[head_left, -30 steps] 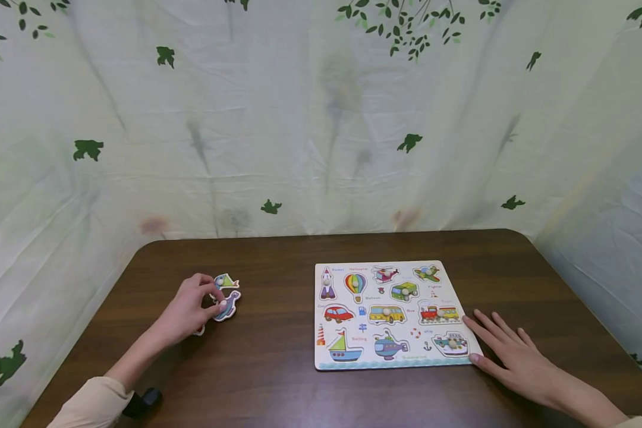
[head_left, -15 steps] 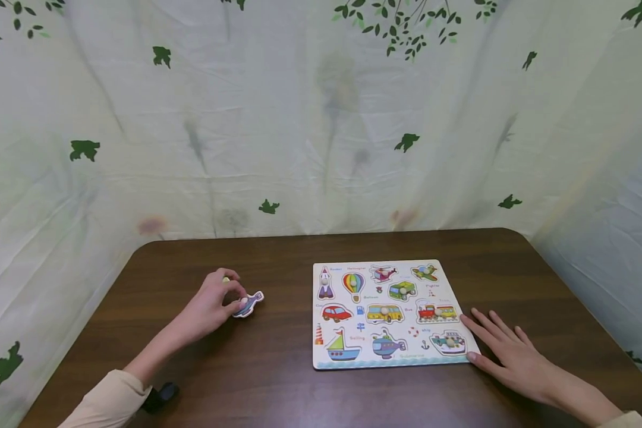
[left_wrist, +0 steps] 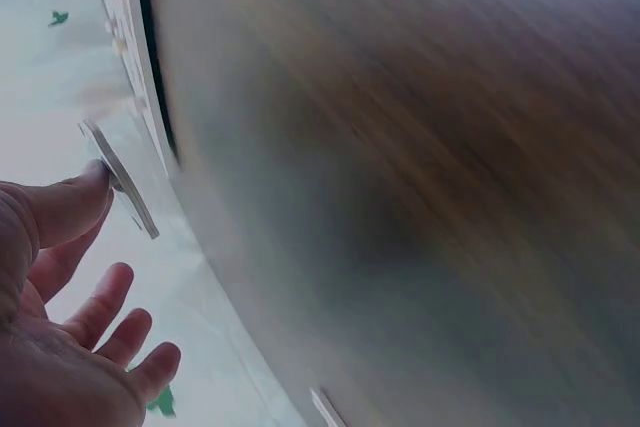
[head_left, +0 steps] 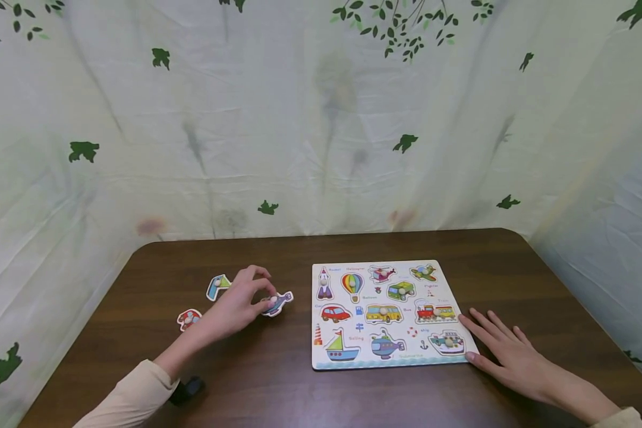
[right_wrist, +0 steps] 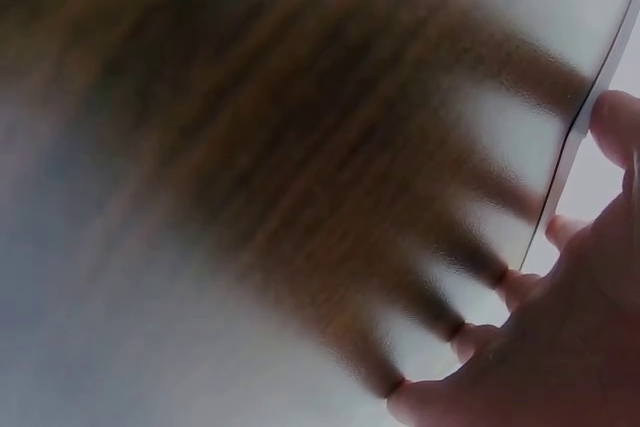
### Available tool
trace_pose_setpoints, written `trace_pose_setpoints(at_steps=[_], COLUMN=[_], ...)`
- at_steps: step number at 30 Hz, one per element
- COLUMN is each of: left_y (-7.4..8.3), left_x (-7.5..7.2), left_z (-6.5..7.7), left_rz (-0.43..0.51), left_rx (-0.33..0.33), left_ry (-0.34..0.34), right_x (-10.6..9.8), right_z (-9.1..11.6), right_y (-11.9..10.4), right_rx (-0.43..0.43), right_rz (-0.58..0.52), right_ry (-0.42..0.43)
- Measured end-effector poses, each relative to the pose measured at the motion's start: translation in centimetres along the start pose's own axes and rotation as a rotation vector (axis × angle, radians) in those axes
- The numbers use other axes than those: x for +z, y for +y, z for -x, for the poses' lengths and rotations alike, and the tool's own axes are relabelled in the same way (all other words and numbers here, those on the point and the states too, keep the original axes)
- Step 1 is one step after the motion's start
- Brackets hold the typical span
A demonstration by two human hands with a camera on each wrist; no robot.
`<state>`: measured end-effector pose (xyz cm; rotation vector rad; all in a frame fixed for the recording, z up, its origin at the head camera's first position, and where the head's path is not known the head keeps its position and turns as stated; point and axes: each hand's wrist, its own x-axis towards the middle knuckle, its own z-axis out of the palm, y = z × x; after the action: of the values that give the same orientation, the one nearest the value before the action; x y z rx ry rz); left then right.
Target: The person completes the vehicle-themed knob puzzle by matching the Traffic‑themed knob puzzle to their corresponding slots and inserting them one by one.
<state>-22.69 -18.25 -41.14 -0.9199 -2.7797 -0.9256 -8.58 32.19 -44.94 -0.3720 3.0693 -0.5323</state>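
My left hand [head_left: 238,309] pinches a blue-purple submarine-shaped puzzle piece [head_left: 282,302] between thumb and index finger, left of the puzzle board [head_left: 365,349]. In the left wrist view this piece [left_wrist: 128,187] shows edge-on, and the other fingers spread away from it. My right hand [head_left: 513,365] lies at the board's lower right corner, fingers extended, thumb and index finger at its edge. The right wrist view shows those fingertips [right_wrist: 615,122] along the board's edge and on the table. The white board bears vehicle pictures, several of them with small knobs.
A blue-and-green sailboat piece [head_left: 217,288] and a red piece [head_left: 189,319] lie on the brown table [head_left: 385,398], behind and beside the left forearm. A white curtain with printed leaves [head_left: 299,119] hangs beyond the table's far edge.
My left hand has carried the submarine piece rightward toward the board, leaving the sailboat and red pieces uncovered. My right hand has stayed at the board's corner.
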Motion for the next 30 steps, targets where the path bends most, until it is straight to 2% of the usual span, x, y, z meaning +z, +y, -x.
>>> trace_pose_setpoints(at_steps=[4, 13, 19, 25, 30], left_y=[1.0, 3.6, 5.4, 6.8, 8.0], left_x=[1.1, 3.6, 4.7, 5.7, 6.6], left_z=[-0.8, -2.1, -3.2, -4.4, -5.0], left_rz=[0.009, 0.029, 0.056, 0.063, 0.048], left_rx=[0.023, 0.116, 0.137, 0.160, 0.224], left_ry=[-0.025, -0.076, -0.130, -0.154, -0.161], right_x=[0.0, 0.1, 0.1, -0.1, 0.0], right_z=[0.0, 0.0, 0.0, 0.1, 0.1], right_y=[0.0, 0.1, 0.0, -0.1, 0.0], right_rx=[0.005, -0.014, -0.016, -0.009, -0.002], right_rz=[0.006, 0.005, -0.006, -0.008, -0.006], right_ry=[-0.004, 0.005, 0.005, 0.007, 0.002])
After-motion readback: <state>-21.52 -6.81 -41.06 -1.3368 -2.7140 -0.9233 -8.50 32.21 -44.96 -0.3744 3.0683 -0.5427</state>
